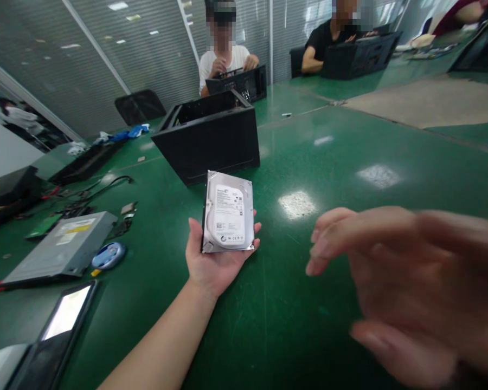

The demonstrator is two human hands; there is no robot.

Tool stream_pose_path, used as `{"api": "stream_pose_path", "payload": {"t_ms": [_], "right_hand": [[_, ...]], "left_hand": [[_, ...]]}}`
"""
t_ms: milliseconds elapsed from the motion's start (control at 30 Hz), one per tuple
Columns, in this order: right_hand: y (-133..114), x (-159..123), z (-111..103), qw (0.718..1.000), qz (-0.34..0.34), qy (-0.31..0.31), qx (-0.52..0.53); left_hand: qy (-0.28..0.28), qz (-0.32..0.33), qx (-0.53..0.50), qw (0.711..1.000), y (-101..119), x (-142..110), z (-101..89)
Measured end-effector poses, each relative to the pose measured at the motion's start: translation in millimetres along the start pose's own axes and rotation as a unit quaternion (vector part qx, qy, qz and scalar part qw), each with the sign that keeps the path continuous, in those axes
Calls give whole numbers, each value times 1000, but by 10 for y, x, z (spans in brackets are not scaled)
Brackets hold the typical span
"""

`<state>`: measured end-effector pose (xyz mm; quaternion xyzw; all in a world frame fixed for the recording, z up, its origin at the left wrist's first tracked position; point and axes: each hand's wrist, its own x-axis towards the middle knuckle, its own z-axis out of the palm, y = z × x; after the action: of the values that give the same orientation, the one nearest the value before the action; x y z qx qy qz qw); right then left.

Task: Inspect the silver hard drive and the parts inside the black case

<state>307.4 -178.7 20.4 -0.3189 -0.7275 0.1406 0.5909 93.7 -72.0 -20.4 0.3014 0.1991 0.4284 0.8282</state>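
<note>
A silver hard disk drive (228, 212) with a white label lies face up on my left hand (211, 265), which is palm up above the green table (329, 162), thumb and fingertips curled round its edges. My right hand (406, 287) hovers close to the camera at the lower right, blurred, fingers stretched out toward the left and holding nothing. It is apart from the drive.
An open black computer case (211, 135) stands just beyond the drive. At left lie a grey optical drive (63, 246), a blue round object (108, 255), cables (101, 189) and a lit phone (65, 314). Two people work on black cases across the table.
</note>
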Motion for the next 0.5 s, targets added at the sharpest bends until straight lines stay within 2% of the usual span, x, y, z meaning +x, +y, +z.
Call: {"api": "stream_pose_path", "payload": {"t_ms": [67,100,133,200,267,333,367,400,467,500], "right_hand": [[122,108,88,999,-36,-14,36],[199,127,135,998,-23,-42,46],[283,124,183,995,15,-82,49],[446,76,288,982,129,-119,75],[564,13,402,944,244,-131,180],[606,-29,519,879,325,-120,327],[598,-40,573,847,343,-110,391],[578,-45,623,821,348,-101,442],[523,-46,702,791,340,-87,502],[501,-44,728,784,336,-78,517]], "left_hand": [[-2,10,2,1000,-1,-4,10],[3,15,3,1000,-12,-8,16],[14,21,7,1000,-31,-14,21],[52,43,26,997,-92,-31,16],[98,86,79,988,-165,-49,-4],[124,149,182,964,-222,-68,-20],[118,185,263,940,-238,-78,-18],[109,221,358,901,-245,-91,-8],[117,265,527,799,-241,-125,33],[122,268,582,758,-236,-148,56]]}}
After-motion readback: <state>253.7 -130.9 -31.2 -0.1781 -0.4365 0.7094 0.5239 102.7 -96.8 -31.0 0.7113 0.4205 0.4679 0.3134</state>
